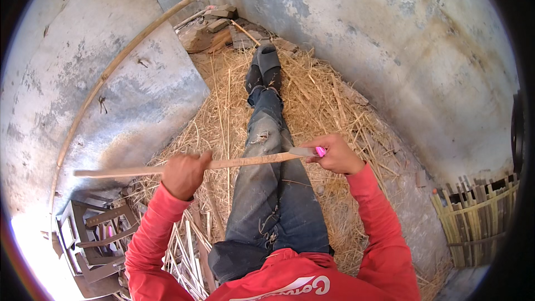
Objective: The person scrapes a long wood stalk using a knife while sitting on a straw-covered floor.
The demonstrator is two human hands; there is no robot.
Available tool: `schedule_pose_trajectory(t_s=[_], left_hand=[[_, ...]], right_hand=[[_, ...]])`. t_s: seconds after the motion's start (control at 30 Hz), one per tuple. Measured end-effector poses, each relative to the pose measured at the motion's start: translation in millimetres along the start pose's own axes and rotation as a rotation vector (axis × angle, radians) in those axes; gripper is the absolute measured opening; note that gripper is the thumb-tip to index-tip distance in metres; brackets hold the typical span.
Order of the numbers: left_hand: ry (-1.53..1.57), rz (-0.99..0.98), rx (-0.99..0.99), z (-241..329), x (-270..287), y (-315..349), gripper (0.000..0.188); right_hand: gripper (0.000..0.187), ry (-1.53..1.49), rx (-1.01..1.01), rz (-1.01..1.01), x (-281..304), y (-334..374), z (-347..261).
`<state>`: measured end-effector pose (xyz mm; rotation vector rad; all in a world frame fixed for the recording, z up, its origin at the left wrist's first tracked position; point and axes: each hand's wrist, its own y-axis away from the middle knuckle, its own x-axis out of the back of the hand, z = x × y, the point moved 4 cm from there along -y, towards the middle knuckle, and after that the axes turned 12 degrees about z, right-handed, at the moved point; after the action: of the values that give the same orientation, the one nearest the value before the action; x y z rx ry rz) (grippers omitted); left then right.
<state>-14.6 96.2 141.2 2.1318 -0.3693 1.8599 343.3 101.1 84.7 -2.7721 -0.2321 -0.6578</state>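
Note:
A long, flat strip of wood or bamboo (pixel 245 161) lies crosswise above my outstretched legs. My left hand (pixel 184 174) is closed around it, left of my thighs, with its free end sticking out further left. At the strip's right end, my right hand (pixel 337 156) grips a small knife (pixel 302 151) with a grey blade and a bright pink handle. The blade rests against the strip's end. My right fingers hide part of the handle. Beneath are my worn blue jeans (pixel 264 181), torn at one knee.
Straw and shavings (pixel 312 95) cover the ground around my legs. Past my feet are broken bricks (pixel 217 25). A long bent pole (pixel 111 67) crosses the left wall. A dark wooden frame (pixel 111 214) stands lower left, near pale strips (pixel 189 253); a slatted basket (pixel 473 220) stands right.

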Motion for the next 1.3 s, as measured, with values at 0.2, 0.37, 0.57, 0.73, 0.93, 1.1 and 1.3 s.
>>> schedule_pose_trajectory(t_s=[0.2, 0.37, 0.57, 0.73, 0.93, 1.1, 1.3], left_hand=[[0.327, -0.028, -0.040, 8.7, -82.2, 46.5, 0.027], [0.710, -0.114, 0.084, 24.8, -97.9, 50.2, 0.041], [0.749, -0.184, 0.182, 24.4, -106.3, 49.8, 0.041], [0.826, -0.211, 0.164, 23.8, -113.1, 49.7, 0.040], [0.956, -0.254, 0.221, 37.4, -122.4, 35.5, 0.036], [1.048, -0.293, 0.274, 42.4, -120.2, 34.3, 0.036], [1.024, -0.253, 0.258, 38.1, -138.9, 36.5, 0.036]], right_hand=[[0.097, 0.150, 0.027, 0.202, 77.6, -14.7, 37.6], [0.066, 1.045, -0.555, -0.259, 115.9, 5.4, 163.2], [0.042, 0.562, -0.727, -0.008, 144.4, 29.4, 188.2], [0.025, 0.900, -0.396, 0.245, 123.5, 8.0, 131.9], [0.026, 0.806, -0.280, 0.133, 91.0, -18.6, 81.9], [0.062, 0.590, -0.497, -0.004, 85.9, -17.2, 80.2], [0.087, 0.549, -0.464, -0.069, 85.0, -5.2, 120.5]])
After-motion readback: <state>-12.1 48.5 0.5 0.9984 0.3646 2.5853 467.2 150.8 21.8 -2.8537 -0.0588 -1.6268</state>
